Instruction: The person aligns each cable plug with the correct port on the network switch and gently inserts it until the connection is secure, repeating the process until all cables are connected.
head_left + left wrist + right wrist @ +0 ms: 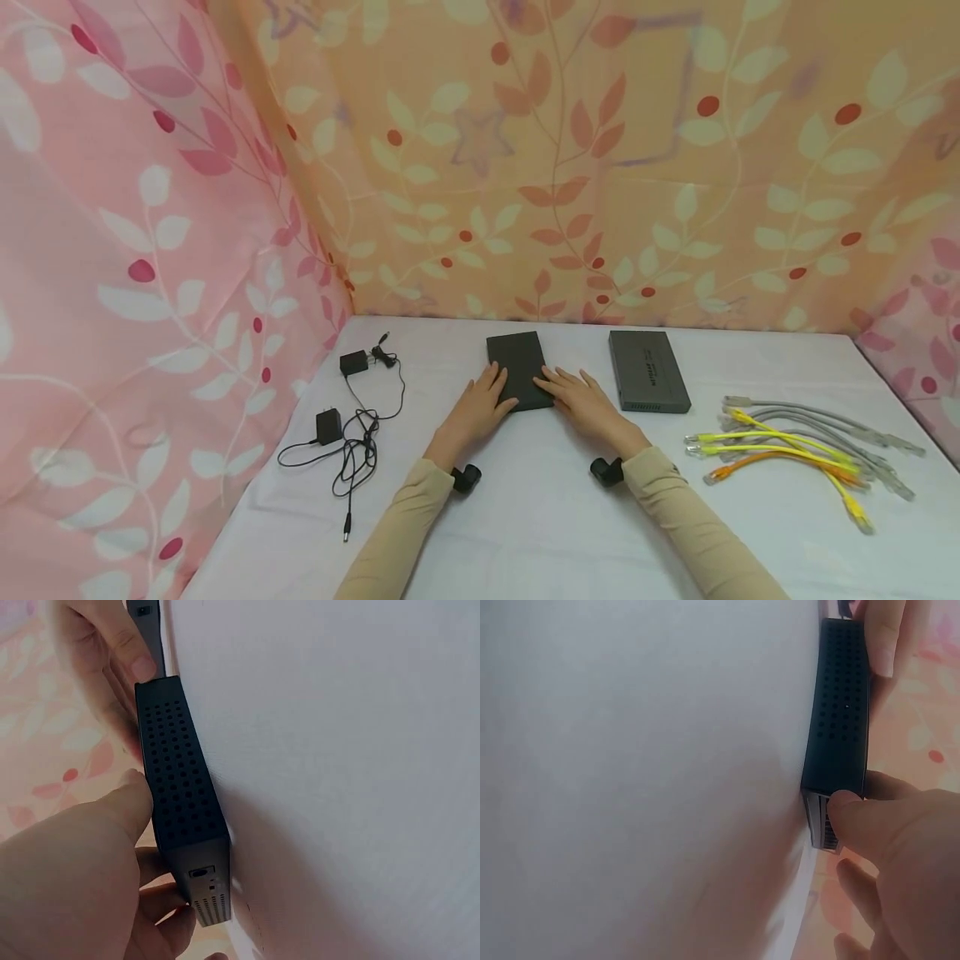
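Note:
A black box with a perforated near side lies flat on the white table, looking like a network device. My left hand rests over its left near corner, fingers spread on the top and thumb at the near edge. At the opposite edge, my right hand lays its fingertips on the top. In the right wrist view, the right thumb touches the box's near right corner. A small round socket shows on the left side. The undersides of the fingers are partly hidden.
To the right lies a grey NETGEAR box. Several grey, yellow and orange network cables are heaped farther right. Two black power adapters with tangled cords lie at the left. Patterned cloth hangs behind the table.

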Action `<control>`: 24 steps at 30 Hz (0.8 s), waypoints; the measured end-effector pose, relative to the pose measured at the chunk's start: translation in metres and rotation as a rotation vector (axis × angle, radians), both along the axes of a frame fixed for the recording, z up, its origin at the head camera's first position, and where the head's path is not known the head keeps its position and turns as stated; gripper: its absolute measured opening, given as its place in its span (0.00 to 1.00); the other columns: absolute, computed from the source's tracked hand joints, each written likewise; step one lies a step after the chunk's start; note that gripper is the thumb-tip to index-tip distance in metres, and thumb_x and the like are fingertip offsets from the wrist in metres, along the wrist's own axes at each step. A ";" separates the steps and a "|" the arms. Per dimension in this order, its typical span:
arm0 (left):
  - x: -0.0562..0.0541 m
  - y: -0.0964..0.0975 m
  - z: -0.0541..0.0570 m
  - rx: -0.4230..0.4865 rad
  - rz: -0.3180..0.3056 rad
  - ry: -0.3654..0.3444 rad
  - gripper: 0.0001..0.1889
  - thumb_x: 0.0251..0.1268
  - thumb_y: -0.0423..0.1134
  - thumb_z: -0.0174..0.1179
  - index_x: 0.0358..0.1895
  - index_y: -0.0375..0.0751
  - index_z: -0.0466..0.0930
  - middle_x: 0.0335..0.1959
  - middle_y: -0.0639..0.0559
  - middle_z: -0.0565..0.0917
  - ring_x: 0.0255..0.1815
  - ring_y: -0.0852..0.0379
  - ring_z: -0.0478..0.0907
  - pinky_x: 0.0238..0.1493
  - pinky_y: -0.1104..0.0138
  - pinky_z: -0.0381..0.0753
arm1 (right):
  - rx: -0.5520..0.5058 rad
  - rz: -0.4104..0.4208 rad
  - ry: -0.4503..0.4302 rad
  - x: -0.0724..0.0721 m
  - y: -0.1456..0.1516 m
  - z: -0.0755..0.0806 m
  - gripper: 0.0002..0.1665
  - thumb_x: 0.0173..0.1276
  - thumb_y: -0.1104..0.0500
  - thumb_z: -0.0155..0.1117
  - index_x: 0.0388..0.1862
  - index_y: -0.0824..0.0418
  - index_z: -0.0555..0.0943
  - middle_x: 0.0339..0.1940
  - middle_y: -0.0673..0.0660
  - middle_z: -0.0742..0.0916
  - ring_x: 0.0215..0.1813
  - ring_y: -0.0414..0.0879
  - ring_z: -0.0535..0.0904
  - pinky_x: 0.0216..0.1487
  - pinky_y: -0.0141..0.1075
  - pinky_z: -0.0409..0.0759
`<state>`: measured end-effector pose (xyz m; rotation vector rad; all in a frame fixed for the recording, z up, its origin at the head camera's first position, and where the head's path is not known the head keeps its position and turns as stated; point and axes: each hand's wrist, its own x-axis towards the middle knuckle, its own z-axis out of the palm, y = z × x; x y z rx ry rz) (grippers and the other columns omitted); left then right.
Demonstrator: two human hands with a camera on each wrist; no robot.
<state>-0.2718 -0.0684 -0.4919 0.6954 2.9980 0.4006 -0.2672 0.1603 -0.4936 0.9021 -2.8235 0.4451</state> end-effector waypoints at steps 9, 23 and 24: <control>0.010 0.007 0.001 -0.017 -0.003 -0.001 0.38 0.68 0.63 0.38 0.72 0.40 0.52 0.74 0.40 0.49 0.75 0.47 0.45 0.70 0.50 0.51 | 0.003 -0.007 0.004 0.002 0.010 -0.001 0.30 0.65 0.63 0.59 0.66 0.52 0.69 0.70 0.56 0.68 0.70 0.56 0.62 0.67 0.61 0.51; 0.021 0.016 -0.002 -0.053 -0.023 0.044 0.38 0.68 0.64 0.37 0.72 0.41 0.51 0.73 0.38 0.50 0.74 0.45 0.46 0.69 0.49 0.51 | -0.096 0.024 -0.056 0.003 0.023 0.002 0.28 0.65 0.68 0.57 0.64 0.56 0.71 0.69 0.58 0.69 0.69 0.58 0.64 0.64 0.60 0.58; 0.022 0.016 -0.003 -0.054 -0.026 0.045 0.38 0.68 0.63 0.37 0.72 0.41 0.52 0.73 0.38 0.50 0.74 0.45 0.46 0.69 0.49 0.51 | -0.098 0.021 -0.065 0.003 0.024 0.003 0.28 0.65 0.68 0.57 0.64 0.56 0.71 0.69 0.58 0.68 0.68 0.58 0.64 0.64 0.60 0.59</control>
